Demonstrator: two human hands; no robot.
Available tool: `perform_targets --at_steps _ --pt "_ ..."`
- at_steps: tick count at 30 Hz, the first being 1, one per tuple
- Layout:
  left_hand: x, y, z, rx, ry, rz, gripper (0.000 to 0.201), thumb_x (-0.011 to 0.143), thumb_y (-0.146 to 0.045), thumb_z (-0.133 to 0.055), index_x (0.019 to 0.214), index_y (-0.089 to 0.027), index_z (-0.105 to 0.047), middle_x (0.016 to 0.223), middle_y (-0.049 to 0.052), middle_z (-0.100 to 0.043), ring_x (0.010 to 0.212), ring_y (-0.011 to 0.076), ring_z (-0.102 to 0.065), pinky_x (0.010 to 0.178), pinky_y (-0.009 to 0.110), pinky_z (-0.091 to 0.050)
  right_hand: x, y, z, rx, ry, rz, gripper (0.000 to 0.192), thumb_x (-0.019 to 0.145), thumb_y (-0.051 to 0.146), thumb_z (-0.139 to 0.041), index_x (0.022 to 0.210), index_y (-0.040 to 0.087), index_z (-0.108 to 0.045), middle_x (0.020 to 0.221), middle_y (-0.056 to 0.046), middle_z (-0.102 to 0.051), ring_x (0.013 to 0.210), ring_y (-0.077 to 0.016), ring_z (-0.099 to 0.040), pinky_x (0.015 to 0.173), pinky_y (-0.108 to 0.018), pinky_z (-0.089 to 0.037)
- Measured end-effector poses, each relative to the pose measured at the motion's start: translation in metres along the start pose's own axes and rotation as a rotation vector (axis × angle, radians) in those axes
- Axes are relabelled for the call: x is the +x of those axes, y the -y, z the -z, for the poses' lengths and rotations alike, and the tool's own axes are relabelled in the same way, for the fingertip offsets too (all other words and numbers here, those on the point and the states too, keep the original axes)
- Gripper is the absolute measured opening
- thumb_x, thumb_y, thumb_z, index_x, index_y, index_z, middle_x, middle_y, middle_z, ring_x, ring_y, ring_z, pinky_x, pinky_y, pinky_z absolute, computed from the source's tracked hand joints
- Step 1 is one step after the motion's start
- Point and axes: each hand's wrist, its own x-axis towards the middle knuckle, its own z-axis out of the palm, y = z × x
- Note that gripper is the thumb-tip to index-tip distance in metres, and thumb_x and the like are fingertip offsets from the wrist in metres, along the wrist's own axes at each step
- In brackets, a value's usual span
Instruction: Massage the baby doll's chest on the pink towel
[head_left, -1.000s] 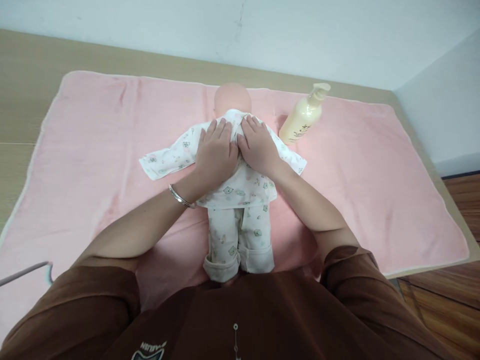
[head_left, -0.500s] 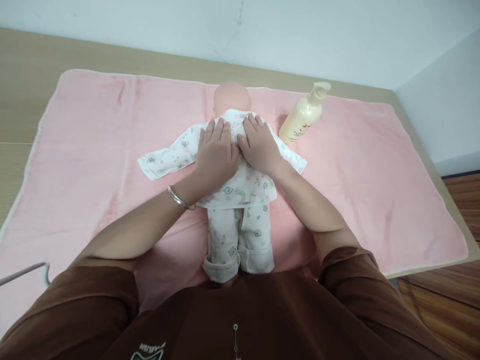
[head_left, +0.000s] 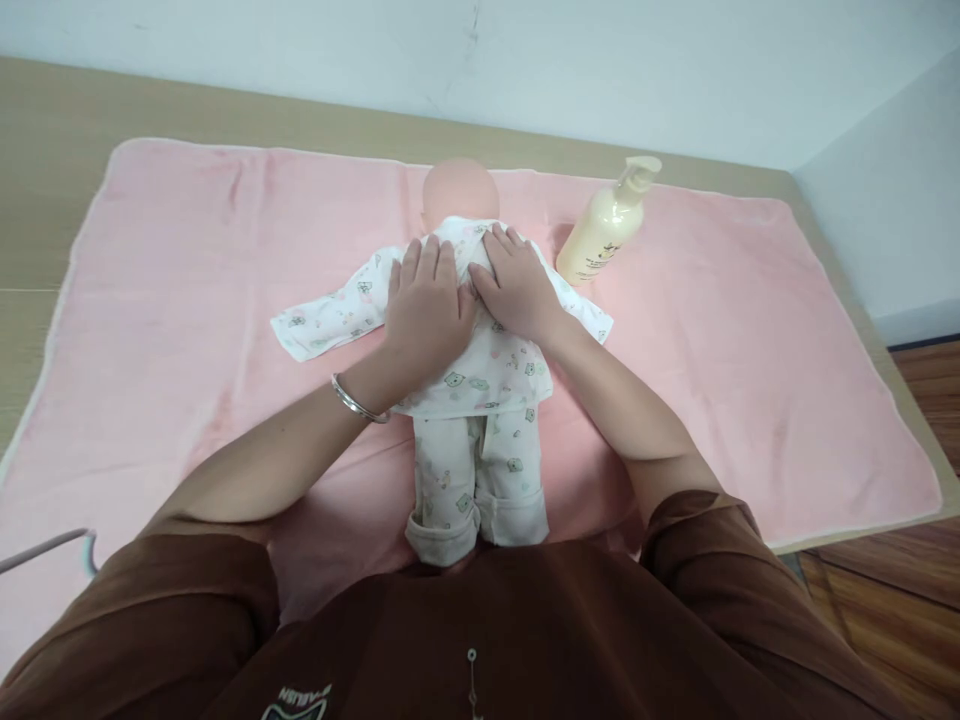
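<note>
Brown tee w/ logo, silver bangle (head_left: 358, 405)

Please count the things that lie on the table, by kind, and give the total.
Doll: 1
Pump bottle: 1
Pink blanket: 1
Total: 3
Left hand and right hand lie flat on the doll.

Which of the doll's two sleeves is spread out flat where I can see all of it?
The sleeve on the person's left lies fully spread on the pink towel. The other sleeve is partly hidden under the right hand.
</note>
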Motion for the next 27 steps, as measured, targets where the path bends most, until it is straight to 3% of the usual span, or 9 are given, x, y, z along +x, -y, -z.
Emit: perform_targets --at_steps 3,6,10,15,21,27 --pt "0.005 0.002 0.003 0.028 0.045 -0.015 0.069 0.098 -0.035 -0.031 0.157 0.000 -0.038 0.167 0.021 -0.036 0.160 0.0351 -0.026 0.135 0.050 -0.018 -0.002 -0.002 -0.005 -0.009 -0.035 0.014 0.063 0.103 0.030 -0.038 0.159 0.002 -0.035 0.171 -0.018 -0.033 0.162 -0.0353 -0.025 0.134 -0.058 -0.020" --pt "0.016 0.009 0.004 0.033 0.082 0.012 0.072 0.096 -0.034 -0.028 0.156 0.006 -0.035 0.166 0.023 -0.038 0.157 0.0348 -0.031 0.134 0.049 -0.020 -0.021 0.011 -0.007 -0.045 -0.061 0.041 0.064 0.102 0.029 -0.037 0.158 -0.002 -0.036 0.167 -0.023 -0.038 0.160 -0.0366 -0.029 0.134 -0.058 -0.020" --pt "0.019 0.012 -0.001 -0.027 0.057 0.052 0.075 0.097 -0.039 -0.022 0.159 0.004 -0.030 0.169 0.020 -0.032 0.159 0.0342 -0.025 0.135 0.053 -0.014 -0.035 0.024 -0.004 -0.074 -0.058 0.078 0.063 0.101 0.025 -0.038 0.155 -0.007 -0.040 0.164 -0.027 -0.042 0.158 -0.0378 -0.034 0.134 -0.055 -0.023" --pt "0.015 0.011 -0.005 -0.040 0.023 0.050 0.073 0.097 -0.040 -0.026 0.157 0.000 -0.035 0.169 0.018 -0.034 0.159 0.0328 -0.026 0.135 0.052 -0.014 -0.012 0.012 -0.004 -0.017 -0.027 0.020 0.063 0.102 0.025 -0.036 0.160 0.000 -0.035 0.171 -0.019 -0.033 0.163 -0.0314 -0.025 0.136 -0.049 -0.020" --pt "0.012 0.009 -0.005 -0.049 -0.029 0.050 0.068 0.097 -0.041 -0.028 0.154 -0.006 -0.041 0.165 0.017 -0.041 0.158 0.0328 -0.031 0.134 0.052 -0.018 -0.004 0.004 -0.009 -0.011 -0.037 0.025 0.066 0.102 0.027 -0.039 0.161 0.001 -0.031 0.172 -0.020 -0.029 0.163 -0.0324 -0.022 0.136 -0.054 -0.015" --pt "0.006 0.010 0.001 -0.047 0.013 0.006 0.070 0.100 -0.052 -0.029 0.155 -0.009 -0.040 0.167 0.017 -0.038 0.160 0.0356 -0.027 0.135 0.053 -0.018 0.000 -0.004 0.013 -0.009 0.094 0.101 0.066 0.106 0.032 -0.042 0.162 0.000 -0.030 0.172 -0.020 -0.029 0.163 -0.0302 -0.024 0.136 -0.043 -0.020"
